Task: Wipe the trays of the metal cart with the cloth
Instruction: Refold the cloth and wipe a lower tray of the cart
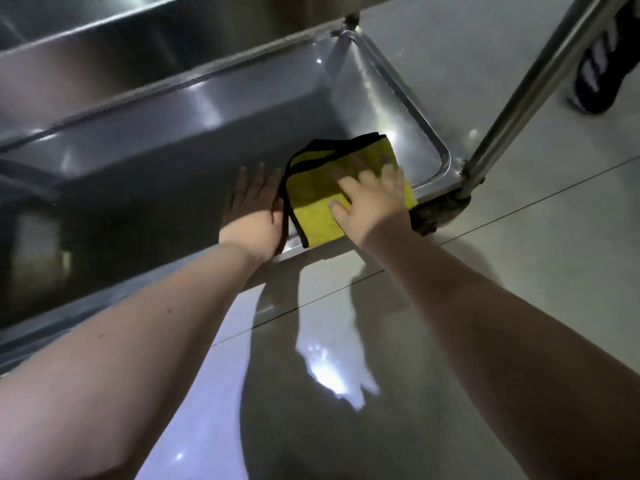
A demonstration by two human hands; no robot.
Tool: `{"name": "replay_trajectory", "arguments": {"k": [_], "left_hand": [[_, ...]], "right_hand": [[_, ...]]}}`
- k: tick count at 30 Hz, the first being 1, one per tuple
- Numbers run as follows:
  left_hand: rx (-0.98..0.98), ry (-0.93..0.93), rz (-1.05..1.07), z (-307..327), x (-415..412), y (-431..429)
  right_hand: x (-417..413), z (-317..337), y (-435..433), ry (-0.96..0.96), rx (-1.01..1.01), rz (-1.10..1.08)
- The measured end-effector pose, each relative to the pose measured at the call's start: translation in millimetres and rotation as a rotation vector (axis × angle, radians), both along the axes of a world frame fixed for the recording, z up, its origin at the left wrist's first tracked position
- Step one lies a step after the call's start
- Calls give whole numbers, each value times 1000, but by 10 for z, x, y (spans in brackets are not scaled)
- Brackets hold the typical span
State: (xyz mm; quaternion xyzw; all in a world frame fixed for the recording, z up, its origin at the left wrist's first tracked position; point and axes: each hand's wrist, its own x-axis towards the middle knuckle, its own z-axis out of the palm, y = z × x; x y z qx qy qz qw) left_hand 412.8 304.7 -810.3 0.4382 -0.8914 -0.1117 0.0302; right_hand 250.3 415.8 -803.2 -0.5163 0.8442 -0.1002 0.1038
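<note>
A folded yellow cloth (323, 188) with a black hem lies in the near right corner of the cart's lowest metal tray (194, 133). My right hand (372, 199) presses flat on the cloth with its fingers spread. Just left of the cloth, my left hand (254, 209) rests flat on the tray floor, fingers straight, its thumb side close to the cloth's black edge. A higher tray (104, 46) of the cart overhangs at the top left.
A slanted steel cart post (540, 88) rises from the tray's right corner above a caster (440, 211). Someone's dark striped shoe (602, 64) stands on the glossy tiled floor (346, 375) at the upper right. The tray's raised rim runs along its near and right sides.
</note>
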Motion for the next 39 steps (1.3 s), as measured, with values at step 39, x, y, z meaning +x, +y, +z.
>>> {"name": "replay_trajectory", "arguments": {"k": [39], "left_hand": [[-10, -97, 103, -273, -57, -293]], "right_hand": [[-400, -232, -1162, 106, 205, 14]]}}
